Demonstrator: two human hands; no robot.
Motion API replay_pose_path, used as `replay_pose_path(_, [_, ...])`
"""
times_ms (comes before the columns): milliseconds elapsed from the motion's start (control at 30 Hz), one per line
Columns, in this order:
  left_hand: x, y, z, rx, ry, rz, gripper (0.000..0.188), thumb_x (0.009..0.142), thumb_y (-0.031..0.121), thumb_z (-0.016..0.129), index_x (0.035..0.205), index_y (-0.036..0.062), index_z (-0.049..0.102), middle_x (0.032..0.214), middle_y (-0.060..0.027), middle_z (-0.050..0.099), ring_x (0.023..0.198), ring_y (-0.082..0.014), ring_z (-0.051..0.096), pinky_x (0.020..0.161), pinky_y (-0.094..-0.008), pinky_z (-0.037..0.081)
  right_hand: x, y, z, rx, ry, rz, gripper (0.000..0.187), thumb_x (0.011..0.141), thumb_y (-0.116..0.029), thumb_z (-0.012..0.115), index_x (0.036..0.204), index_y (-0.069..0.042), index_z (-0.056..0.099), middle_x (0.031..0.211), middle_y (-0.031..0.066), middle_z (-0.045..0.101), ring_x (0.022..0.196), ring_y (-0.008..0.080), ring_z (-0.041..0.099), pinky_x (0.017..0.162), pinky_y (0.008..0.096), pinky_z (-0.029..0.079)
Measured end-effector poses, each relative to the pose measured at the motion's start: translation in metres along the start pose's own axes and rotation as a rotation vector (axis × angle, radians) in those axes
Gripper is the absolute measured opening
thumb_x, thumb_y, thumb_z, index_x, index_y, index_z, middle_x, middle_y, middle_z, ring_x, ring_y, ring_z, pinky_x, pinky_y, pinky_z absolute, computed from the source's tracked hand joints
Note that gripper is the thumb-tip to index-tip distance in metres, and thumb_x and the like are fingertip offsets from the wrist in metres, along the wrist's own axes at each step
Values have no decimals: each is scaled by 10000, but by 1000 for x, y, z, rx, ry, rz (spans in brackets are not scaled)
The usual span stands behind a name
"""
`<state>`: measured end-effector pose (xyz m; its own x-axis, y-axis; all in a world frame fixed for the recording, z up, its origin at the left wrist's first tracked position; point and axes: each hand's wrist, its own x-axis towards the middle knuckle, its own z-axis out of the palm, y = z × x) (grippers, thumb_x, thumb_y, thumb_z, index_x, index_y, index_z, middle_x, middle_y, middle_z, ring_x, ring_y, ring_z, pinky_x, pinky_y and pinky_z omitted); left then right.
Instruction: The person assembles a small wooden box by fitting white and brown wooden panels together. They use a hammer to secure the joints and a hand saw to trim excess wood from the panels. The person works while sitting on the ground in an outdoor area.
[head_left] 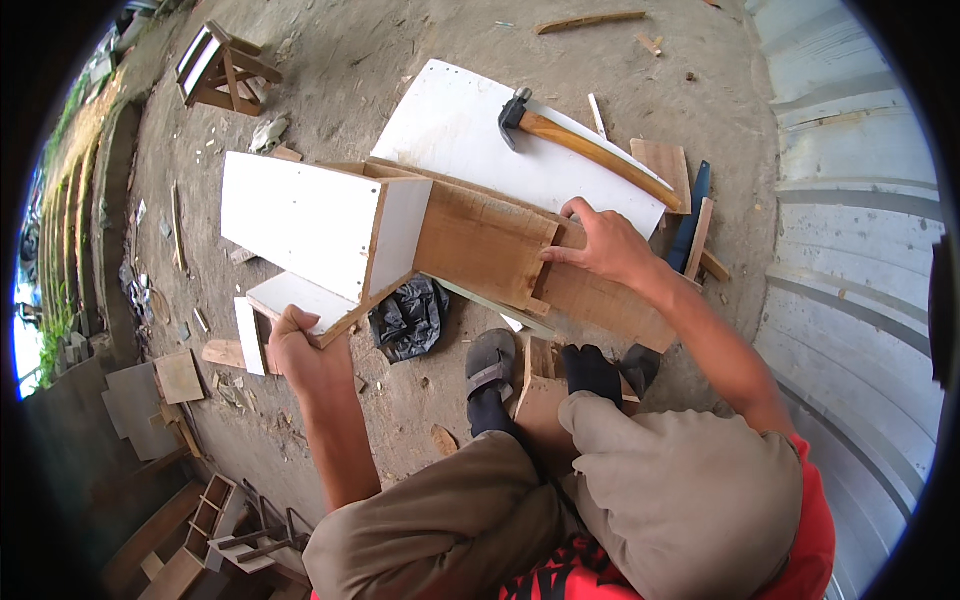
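White-faced wood box (295, 225), long axis far-L to near-R over ground (410, 410), sits btwn L hand (298, 345), clamped on its near-L corner, & R hand (605, 245), gripping its brown board (480, 245).

Red fabric shirt (817, 512): jagged black print (565, 575), cut off at the view's lower edge, unreadable
White-faced, brown-edged wooden box (295, 215): no readable text or numbers
Dark-headed claw hammer with yellowish wooden handle (590, 151): no readable lettering
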<state>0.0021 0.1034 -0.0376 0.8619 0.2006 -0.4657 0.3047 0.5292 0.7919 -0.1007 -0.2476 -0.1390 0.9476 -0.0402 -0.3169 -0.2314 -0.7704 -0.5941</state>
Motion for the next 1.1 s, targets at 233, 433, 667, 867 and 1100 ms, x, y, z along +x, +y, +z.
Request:
replay_pose_path(233, [-9, 1, 20, -2, -30, 12, 115, 688, -95, 429, 769, -60, 503, 907, -139, 541, 903, -254, 580, 992, -442, 474, -10, -18, 16, -231, 340, -189, 1117, 698, -782, 676, 1430, 13, 393, 1489, 264, 287, 1404, 429, 284, 1129, 598, 227])
replay_pose_path(433, [3, -8, 32, -31, -94, 65, 375, 730, -150, 440, 1087, -37, 473, 856, -68, 462, 695, -123, 433, 879, -326, 481, 4, -54, 49, -362, 159, -174, 1440, 556, -849, 712, 1566, -44, 75, 1518, 319, 220, 1428, 486, 220, 1150, 648, 168])
replay_pose_path(667, [-15, -10, 66, -69, -135, 104, 1088, 727, -182, 460, 1552, 76, -200, 1306, -193, 401, 1069, -251, 492, 1013, -415, 411, 19, -53, 40, -373, 96, -109, 1331, 532, -568, 884, 1541, -104, 150, 1423, 288, 287, 1327, 470, 304, 1077, 584, 285])
replay_pose_path(867, [-17, -6, 64, -39, -115, 93, 1079, 724, -177, 464, 1553, 55, -186, 1225, -170, 445, 979, -196, 507, 932, -347, 430, 19, -67, 36, -381, 31, -68, 1327, 553, -536, 882, 1551, -97, 127, 1413, 307, 288, 1296, 470, 325, 1071, 571, 283])
replay_pose_path(1100, [-8, -10, 49, 9, -157, 141, 919, 701, -178, 406, 1538, 4, 75, 1342, -233, 380, 1164, -257, 500, 1012, -395, 441, 5, -64, 53, -381, 160, -96, 1340, 573, -560, 875, 1551, -52, 113, 1422, 356, 260, 1310, 499, 305, 1089, 596, 252])
